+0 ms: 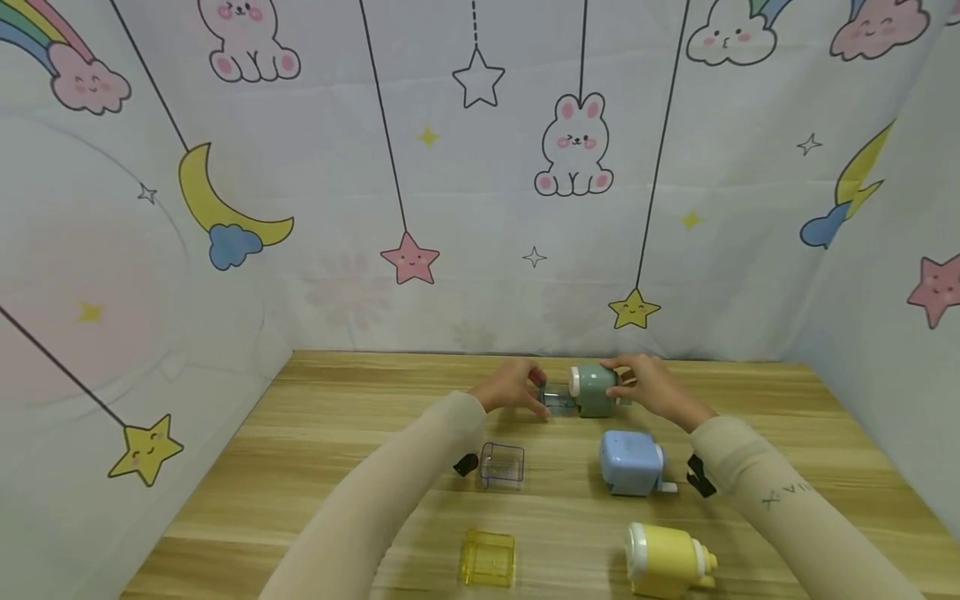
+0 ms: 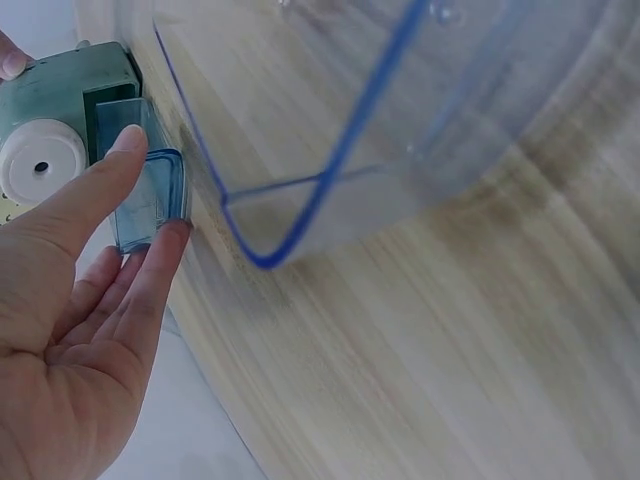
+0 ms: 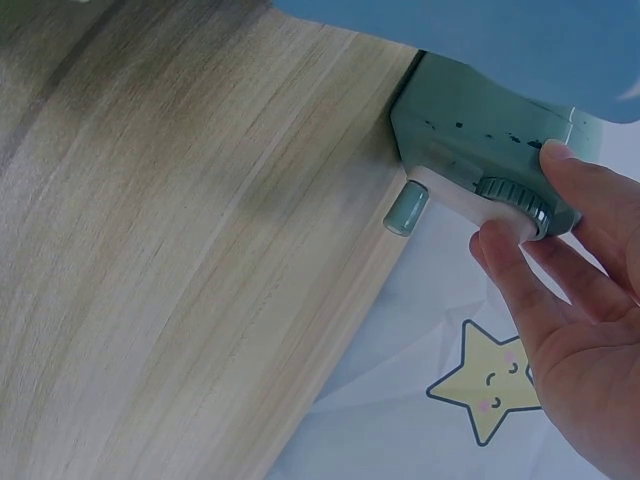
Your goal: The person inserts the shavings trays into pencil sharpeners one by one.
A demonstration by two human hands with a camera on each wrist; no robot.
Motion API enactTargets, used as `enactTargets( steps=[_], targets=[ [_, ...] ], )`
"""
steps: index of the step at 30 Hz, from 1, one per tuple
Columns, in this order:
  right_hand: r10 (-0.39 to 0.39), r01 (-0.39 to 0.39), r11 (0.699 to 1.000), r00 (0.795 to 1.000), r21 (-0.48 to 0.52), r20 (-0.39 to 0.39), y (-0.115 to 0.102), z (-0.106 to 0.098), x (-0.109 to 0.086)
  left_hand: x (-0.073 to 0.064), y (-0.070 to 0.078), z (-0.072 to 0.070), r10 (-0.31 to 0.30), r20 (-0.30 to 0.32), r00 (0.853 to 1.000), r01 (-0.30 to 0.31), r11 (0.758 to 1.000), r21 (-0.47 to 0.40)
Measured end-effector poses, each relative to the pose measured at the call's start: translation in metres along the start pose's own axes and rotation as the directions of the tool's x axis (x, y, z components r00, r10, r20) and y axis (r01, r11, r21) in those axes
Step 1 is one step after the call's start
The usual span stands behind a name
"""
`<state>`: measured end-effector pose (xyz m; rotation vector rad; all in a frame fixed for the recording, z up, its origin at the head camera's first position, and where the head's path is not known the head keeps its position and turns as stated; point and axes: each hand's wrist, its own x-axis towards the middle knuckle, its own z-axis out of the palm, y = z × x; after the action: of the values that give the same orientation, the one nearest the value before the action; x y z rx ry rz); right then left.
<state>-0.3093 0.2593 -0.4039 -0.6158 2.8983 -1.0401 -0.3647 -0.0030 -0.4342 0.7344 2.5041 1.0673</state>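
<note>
At the back of the table a dark green crank pencil sharpener (image 1: 595, 390) stands with its white round face to the left. My right hand (image 1: 651, 386) grips its crank end; in the right wrist view thumb and fingers lie round the body (image 3: 470, 125) beside the white crank with a green knob (image 3: 406, 208). My left hand (image 1: 512, 386) pinches a see-through bluish shavings drawer (image 2: 150, 205) between thumb and fingers. The drawer's inner end is at the opening in the sharpener's lower body, and much of it still shows outside.
Nearer on the wooden table (image 1: 360, 433) are a clear drawer with purple-blue edges (image 1: 502, 463), a light blue sharpener (image 1: 630, 461), a yellow see-through drawer (image 1: 487, 558) and a yellow sharpener (image 1: 662, 557). A printed cloth wall (image 1: 480, 208) rises behind the table's back edge.
</note>
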Motion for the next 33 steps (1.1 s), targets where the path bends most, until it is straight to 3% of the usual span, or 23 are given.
enactTargets(
  steps=[33],
  targets=[
    [-0.034,0.034,0.999,0.999,-0.005,-0.013,0.0021,0.0004,-0.001,0.008,0.0076,0.0079,0.003,0.008,1.0,-0.003,0.999,0.034]
  ],
)
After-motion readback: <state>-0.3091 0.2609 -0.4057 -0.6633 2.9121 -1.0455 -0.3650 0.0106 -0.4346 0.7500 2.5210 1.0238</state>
